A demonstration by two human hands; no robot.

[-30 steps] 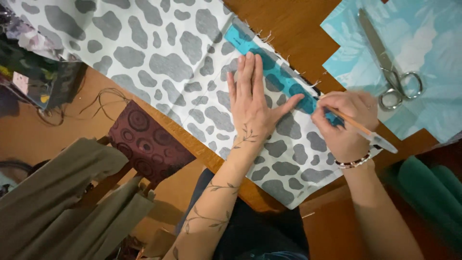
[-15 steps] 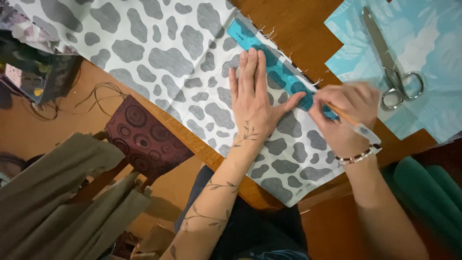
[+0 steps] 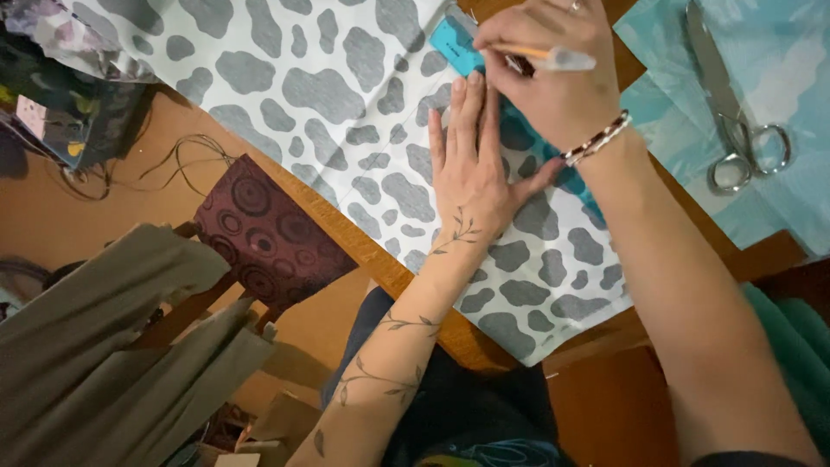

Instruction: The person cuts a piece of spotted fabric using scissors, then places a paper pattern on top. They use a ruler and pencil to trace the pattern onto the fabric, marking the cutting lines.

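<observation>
A white fabric with grey blotches (image 3: pixel 346 95) is spread across a wooden table (image 3: pixel 467 342). A turquoise ruler (image 3: pixel 456 41) lies along its right edge. My left hand (image 3: pixel 474 169) presses flat on the fabric and the ruler, fingers together. My right hand (image 3: pixel 549 73) is crossed over the left fingertips and holds a pencil (image 3: pixel 553 57) with a clear cap, its tip down at the ruler near the top of the view. A beaded bracelet sits on the right wrist.
Metal scissors (image 3: pixel 735 112) lie on light blue patterned fabric (image 3: pixel 778 78) at the upper right. A dark red chair cushion with circles (image 3: pixel 264 233) stands below the table edge. Grey-green cloth (image 3: pixel 121 346) hangs at lower left, with cords on the floor.
My right hand has slid with the pencil along the ruler from the near end to the far end, crossing above my left hand. The left hand has stayed pressed in place.
</observation>
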